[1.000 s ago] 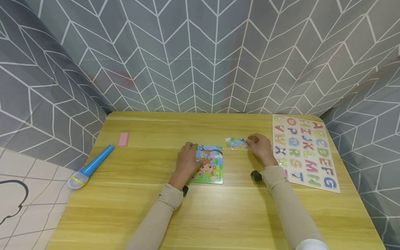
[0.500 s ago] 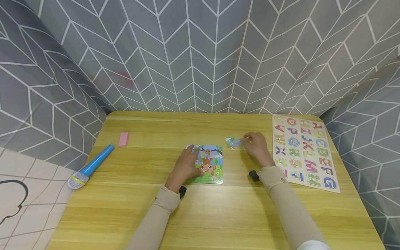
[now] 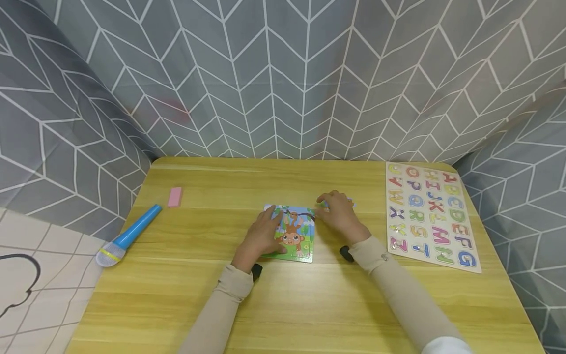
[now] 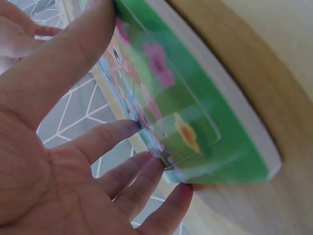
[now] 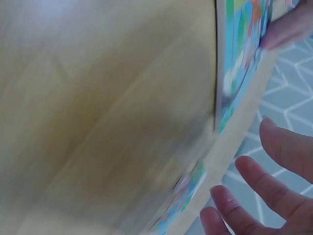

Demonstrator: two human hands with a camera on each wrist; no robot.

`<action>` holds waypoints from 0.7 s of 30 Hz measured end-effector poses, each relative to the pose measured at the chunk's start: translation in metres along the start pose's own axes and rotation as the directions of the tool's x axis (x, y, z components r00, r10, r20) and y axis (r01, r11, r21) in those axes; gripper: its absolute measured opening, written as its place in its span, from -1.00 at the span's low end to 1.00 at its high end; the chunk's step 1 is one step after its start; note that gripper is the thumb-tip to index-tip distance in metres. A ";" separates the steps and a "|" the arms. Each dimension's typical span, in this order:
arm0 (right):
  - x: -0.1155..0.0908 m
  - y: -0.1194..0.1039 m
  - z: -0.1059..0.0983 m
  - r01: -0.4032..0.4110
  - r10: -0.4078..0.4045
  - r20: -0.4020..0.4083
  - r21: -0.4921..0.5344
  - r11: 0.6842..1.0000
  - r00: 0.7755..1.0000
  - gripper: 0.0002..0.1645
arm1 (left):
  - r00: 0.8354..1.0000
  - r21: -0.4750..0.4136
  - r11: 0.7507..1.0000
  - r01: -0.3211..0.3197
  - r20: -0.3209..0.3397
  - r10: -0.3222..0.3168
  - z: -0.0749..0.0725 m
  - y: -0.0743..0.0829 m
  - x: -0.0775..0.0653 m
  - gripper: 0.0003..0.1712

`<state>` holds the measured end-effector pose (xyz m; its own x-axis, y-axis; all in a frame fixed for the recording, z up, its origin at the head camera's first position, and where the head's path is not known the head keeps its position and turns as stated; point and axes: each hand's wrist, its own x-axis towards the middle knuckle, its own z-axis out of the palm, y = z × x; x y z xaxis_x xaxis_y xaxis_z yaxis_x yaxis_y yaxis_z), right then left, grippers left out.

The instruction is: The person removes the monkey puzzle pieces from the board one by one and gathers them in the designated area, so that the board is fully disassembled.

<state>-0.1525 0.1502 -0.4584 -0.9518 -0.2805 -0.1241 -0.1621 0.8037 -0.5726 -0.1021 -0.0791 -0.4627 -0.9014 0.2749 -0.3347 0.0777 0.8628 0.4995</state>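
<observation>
A square monkey jigsaw puzzle [image 3: 294, 236] lies on the table. My left hand [image 3: 258, 236] rests over its left side, covering part of the picture. In the left wrist view, that hand's thumb and spread fingers [image 4: 98, 139] reach onto the puzzle's face and edge. My right hand [image 3: 342, 216] hovers just right of the puzzle's upper right corner. Its fingers are loosely bent and apart in the right wrist view, with nothing seen between them. Loose puzzle pieces [image 5: 183, 200] lie behind the right hand, which hides most of them in the head view.
An alphabet board [image 3: 433, 216] with coloured letters lies at the table's right. On the left are a pink block [image 3: 174, 197] and a blue toy microphone [image 3: 132, 233]. A grey patterned curtain [image 3: 287, 98] hangs along the table's back edge.
My right hand has moved left from the loose pieces' right end toward the puzzle, now covering most of them. My left hand has slid slightly down from the puzzle's upper left, its fingers spreading.
</observation>
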 end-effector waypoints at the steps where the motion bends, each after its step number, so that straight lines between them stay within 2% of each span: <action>1: 0.000 -0.003 0.002 0.013 -0.013 -0.007 -0.008 1.000 1.000 -0.59 | 1.000 0.001 1.000 0.003 0.000 -0.003 0.000 0.000 0.000 0.23; 4: -0.001 -0.013 0.011 0.054 -0.054 0.003 -0.036 0.998 0.999 -0.61 | 1.000 0.017 1.000 0.009 -0.001 -0.009 0.000 0.000 0.001 0.23; 9: -0.003 -0.023 0.027 0.110 -0.105 0.073 -0.072 0.991 0.992 -0.58 | 1.000 0.057 0.998 -0.003 -0.010 0.003 -0.001 -0.001 0.000 0.22; 15: -0.007 -0.026 0.039 0.109 -0.103 0.101 -0.059 0.992 0.990 -0.67 | 1.000 0.097 0.995 -0.023 -0.017 0.024 0.002 -0.001 -0.004 0.20; 21: -0.006 -0.028 0.038 0.106 -0.099 0.102 -0.059 0.993 0.990 -0.66 | 0.999 0.070 0.997 -0.022 -0.023 0.024 0.000 -0.001 -0.005 0.20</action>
<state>-0.1327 0.1093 -0.4727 -0.8994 -0.4110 -0.1487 -0.2769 0.7991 -0.5337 -0.0980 -0.0814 -0.4620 -0.9088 0.2856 -0.3043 0.1274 0.8842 0.4494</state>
